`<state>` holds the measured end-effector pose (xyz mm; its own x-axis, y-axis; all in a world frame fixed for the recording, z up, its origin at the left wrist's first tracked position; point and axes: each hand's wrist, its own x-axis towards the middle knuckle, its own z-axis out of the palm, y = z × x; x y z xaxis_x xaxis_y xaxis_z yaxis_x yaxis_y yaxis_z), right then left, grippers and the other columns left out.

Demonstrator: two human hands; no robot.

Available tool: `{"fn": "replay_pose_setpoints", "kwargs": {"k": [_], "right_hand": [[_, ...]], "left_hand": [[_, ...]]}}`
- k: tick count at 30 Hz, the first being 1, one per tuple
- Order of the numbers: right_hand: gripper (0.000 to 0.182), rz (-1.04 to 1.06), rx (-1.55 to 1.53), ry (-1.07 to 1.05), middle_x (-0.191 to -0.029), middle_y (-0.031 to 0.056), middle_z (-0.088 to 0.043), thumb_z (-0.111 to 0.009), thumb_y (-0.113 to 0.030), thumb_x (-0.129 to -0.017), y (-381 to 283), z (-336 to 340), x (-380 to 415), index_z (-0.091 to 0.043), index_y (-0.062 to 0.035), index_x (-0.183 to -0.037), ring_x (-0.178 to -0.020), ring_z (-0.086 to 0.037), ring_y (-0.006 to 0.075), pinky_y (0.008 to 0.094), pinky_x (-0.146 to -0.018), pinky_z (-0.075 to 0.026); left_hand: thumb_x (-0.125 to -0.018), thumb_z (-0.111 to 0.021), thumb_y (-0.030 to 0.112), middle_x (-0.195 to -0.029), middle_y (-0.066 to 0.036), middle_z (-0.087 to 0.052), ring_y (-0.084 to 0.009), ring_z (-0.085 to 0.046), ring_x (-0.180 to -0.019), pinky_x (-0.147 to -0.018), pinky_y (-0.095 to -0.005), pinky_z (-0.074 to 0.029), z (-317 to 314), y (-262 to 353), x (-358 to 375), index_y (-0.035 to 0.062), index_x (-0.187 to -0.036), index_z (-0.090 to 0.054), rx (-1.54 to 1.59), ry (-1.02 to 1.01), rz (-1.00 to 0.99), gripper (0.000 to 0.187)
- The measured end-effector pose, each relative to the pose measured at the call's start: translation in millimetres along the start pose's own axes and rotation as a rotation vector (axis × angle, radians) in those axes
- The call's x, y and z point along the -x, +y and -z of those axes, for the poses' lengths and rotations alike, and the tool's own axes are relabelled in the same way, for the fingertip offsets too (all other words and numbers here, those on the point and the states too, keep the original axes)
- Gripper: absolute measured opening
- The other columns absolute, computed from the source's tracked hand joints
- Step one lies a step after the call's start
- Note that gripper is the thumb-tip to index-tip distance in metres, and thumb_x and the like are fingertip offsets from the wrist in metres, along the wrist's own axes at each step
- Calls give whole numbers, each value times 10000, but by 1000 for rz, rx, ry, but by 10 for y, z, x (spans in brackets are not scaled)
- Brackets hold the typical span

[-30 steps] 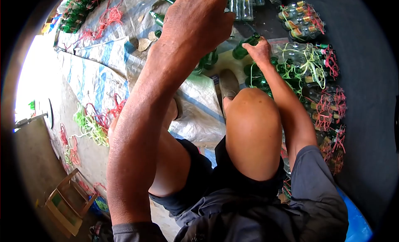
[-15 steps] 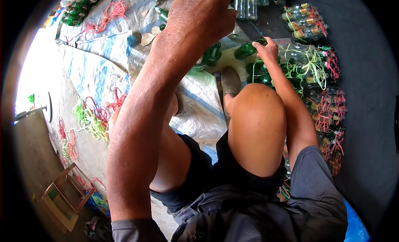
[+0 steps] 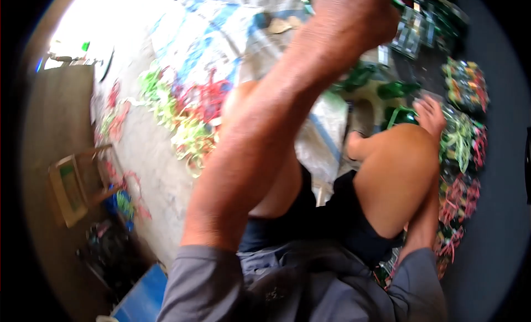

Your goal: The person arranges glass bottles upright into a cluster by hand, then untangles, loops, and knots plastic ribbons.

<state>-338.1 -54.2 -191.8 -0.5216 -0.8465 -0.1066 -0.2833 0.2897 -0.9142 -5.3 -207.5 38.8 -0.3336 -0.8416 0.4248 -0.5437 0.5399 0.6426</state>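
Note:
My left hand [image 3: 357, 20] reaches to the top edge of the view, its fingers mostly cut off or hidden behind the back of the hand. Beyond it stand clear glass bottles [image 3: 409, 31]. Just past my right knee is my right hand [image 3: 430, 114], its fingers spread and holding nothing. A green bottle [image 3: 398, 89] lies close to its fingertips. Beside that hand, green bottles [image 3: 402, 116] are bound with light green string. Another green bottle [image 3: 357, 77] shows below my left wrist.
Bundles of tied bottles [image 3: 464, 87] line the right side. Red string [image 3: 206, 95] and pale green string [image 3: 191, 136] lie in heaps on the floor at left. A blue-and-white sheet [image 3: 193, 31] covers the ground ahead. A wooden frame [image 3: 69, 195] stands far left.
My right hand has let go of the green bottle and drawn back toward my knee. The view has swung left, so the scene sits further right and blurs.

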Motion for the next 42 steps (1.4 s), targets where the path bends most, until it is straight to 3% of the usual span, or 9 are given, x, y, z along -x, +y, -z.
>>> {"fn": "replay_pose_setpoints", "kwargs": {"k": [2, 5, 10, 12, 19, 22, 24, 27, 42], "right_hand": [[335, -4, -33, -69, -898, 28, -720, -773, -182, -954, -244, 92, 328, -698, 8, -1219, -751, -616, 100, 267, -672, -508], [279, 26, -77, -155, -874, 15, -702, -739, -171, -984, -650, -17, 926, -709, -2, -1203, -730, -594, 76, 239, -649, -484], [201, 114, -108, 61, -834, -7, -672, -683, -154, -1035, -1052, 354, 820, -728, -18, -1177, -696, -557, 36, 191, -612, -445], [271, 168, -122, 80, -942, 33, -690, -657, -124, -1046, -1165, 510, 770, -694, 14, -1276, -777, -622, 70, 226, -729, -538], [287, 426, -174, -18, -1037, 116, -694, -599, -26, -1054, -1999, 321, 1261, -637, 111, -1303, -909, -653, 146, 291, -904, -550], [291, 375, -104, -82, -1069, 104, -699, -625, 1, -1035, -2077, 44, 1434, -641, 104, -1307, -954, -652, 136, 282, -918, -542], [300, 452, 124, -88, -1078, 81, -705, -655, -20, -1025, -2086, -50, 1439, -661, 62, -1314, -980, -656, 129, 274, -921, -537], [305, 466, 275, -89, -1086, 63, -710, -680, -61, -1021, -2154, -139, 1476, -679, 20, -1315, -999, -656, 123, 271, -929, -531], [313, 428, 402, -40, -1078, 41, -708, -684, -107, -1033, -2176, -219, 1423, -686, 3, -1326, -981, -649, 110, 257, -920, -520]], "left_hand": [[-828, -636, 136, -793, -323, -653, -505, -677, -830, -758, -560, -530, 269, 96, 217, -65, -810, -660, 62, 84, -50, 203], [-859, -634, 161, -802, -320, -652, -475, -675, -817, -731, -535, -530, 490, 545, 342, -67, -863, -678, -405, 106, 191, 232], [-901, -678, 150, -858, -230, -743, -366, -750, -782, -738, -458, -593, 818, -93, 897, -32, -969, -729, 369, 220, 141, 201], [-928, -744, 162, -827, -77, -749, -95, -688, -766, -679, -287, -577, 987, -241, 1269, -27, -1111, -749, 411, 216, 317, 263], [-997, -693, 149, -836, -52, -695, -99, -648, -729, -648, -256, -525, 887, -1492, 3183, -66, -1142, -703, 381, 119, 865, 260], [-971, -716, 183, -897, -92, -722, -150, -688, -807, -735, -311, -559, 726, -1903, 4144, -52, -1156, -704, 34, -37, 851, 300], [-895, -681, 219, -1025, -215, -743, -318, -739, -952, -842, -414, -571, 721, -1992, 4546, -38, -1121, -719, 59, -12, 990, 345], [-884, -699, 196, -974, -194, -739, -288, -734, -889, -818, -398, -576, 744, -2248, 5127, -29, -1091, -729, 1, 18, 1028, 307], [-858, -705, 177, -1056, -218, -751, -334, -734, -984, -902, -401, -568, 1645, -3480, 5800, 4, -1230, -705, -255, 182, 1136, 411]]}}
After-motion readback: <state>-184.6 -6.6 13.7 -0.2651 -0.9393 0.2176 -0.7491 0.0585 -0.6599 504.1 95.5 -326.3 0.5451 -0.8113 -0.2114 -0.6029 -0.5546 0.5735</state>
